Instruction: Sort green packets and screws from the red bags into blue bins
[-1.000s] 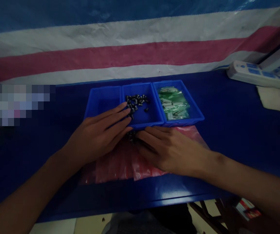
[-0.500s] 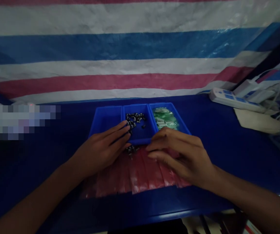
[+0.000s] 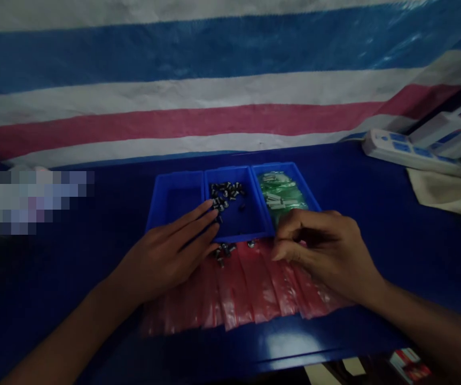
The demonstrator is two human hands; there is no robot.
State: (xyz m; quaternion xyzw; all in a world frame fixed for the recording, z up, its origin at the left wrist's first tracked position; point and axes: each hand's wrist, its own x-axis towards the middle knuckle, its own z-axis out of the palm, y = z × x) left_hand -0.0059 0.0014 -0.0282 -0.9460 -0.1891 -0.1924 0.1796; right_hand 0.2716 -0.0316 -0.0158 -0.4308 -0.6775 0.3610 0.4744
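Note:
My left hand [image 3: 170,251] lies with fingers stretched out across the front of the blue tray [image 3: 240,236]. Its fingertips are beside black screws [image 3: 226,190] in the middle compartment, and its thumb is by several loose screws [image 3: 224,249] on the red plastic bags [image 3: 250,289]. A single screw [image 3: 251,243] lies apart on the bags, to the left of my right hand. My right hand [image 3: 322,246] is above the bags at the tray's right front, thumb and forefinger pinched together. Anything between those fingertips is too small or hidden to make out.
Green bags [image 3: 280,192] with pale pieces fill the right compartment. A white power strip [image 3: 410,152] with cables stands at the back right, near a beige sheet [image 3: 442,190]. A striped plastic sheet [image 3: 198,125] hangs behind the blue table [image 3: 342,176].
My right hand has moved right, away from the left hand, and a single screw now shows on the bags beside it. My left hand has barely moved. The view has tipped down slightly.

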